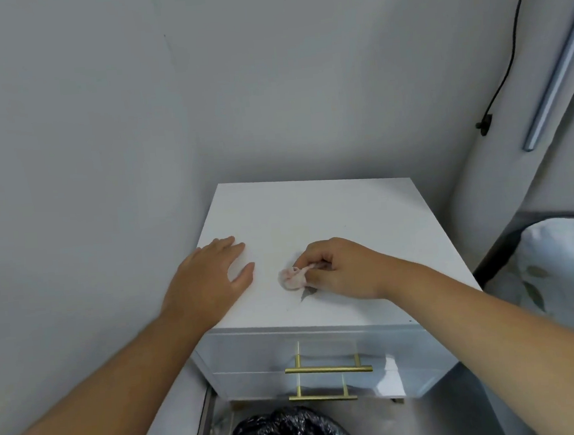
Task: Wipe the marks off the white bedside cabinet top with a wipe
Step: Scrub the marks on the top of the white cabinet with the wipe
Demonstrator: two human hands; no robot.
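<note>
The white bedside cabinet top (329, 210) fills the middle of the view. My right hand (341, 268) is closed on a crumpled, pinkish-white wipe (293, 278) and presses it against the top near the front centre. A faint grey mark (306, 293) shows just in front of the wipe, partly under my hand. My left hand (204, 278) lies flat on the left part of the top, fingers spread, holding nothing.
The cabinet stands in a corner with grey walls behind and to the left. Two drawers with gold handles (328, 370) face me. A bin with a black bag (289, 433) sits below. A bed with a pillow (564, 264) is at right; a black cable (507, 62) hangs on the wall.
</note>
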